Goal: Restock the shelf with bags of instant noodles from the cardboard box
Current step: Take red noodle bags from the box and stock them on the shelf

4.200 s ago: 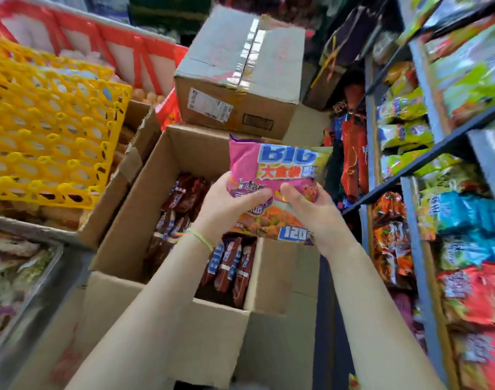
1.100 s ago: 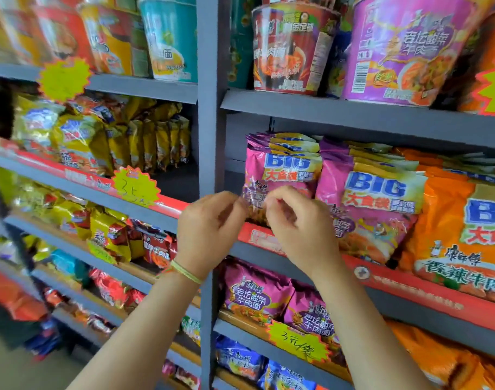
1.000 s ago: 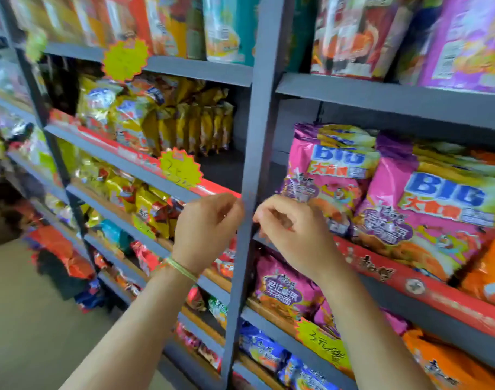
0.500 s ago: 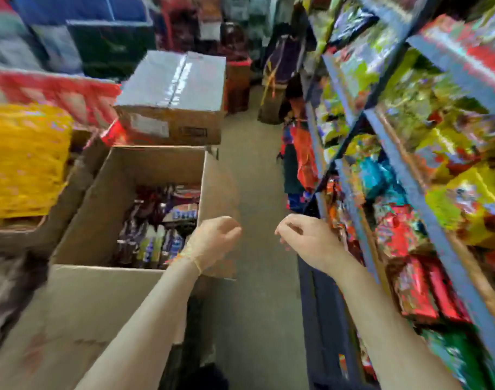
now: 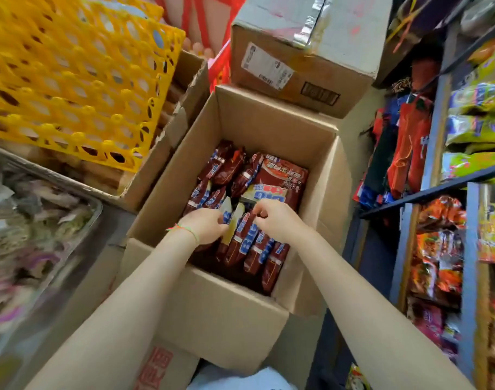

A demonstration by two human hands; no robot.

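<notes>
An open cardboard box [image 5: 271, 119] stands on the floor below me, holding several dark red bags of instant noodles [image 5: 280, 178], most standing on edge, one lying flat on top. Both my hands are inside the box. My left hand [image 5: 205, 225] has its fingers curled on the top edge of an upright bag [image 5: 232, 223]. My right hand [image 5: 277, 218] pinches the tops of the neighbouring upright bags [image 5: 249, 240]. The grey shelf [image 5: 438, 128] full of noodle bags runs along the right.
A sealed cardboard box [image 5: 305, 43] sits just behind the open one. A yellow plastic crate [image 5: 71, 71] rests on another carton at the left. A metal tray [image 5: 38, 220] of wrapped goods lies at the lower left. Red bags [image 5: 409, 142] hang by the shelf.
I turned from the shelf, where the pink bag was left, back to the box. Both empty hands dropped into it and now hold the tops of upright red bags.
</notes>
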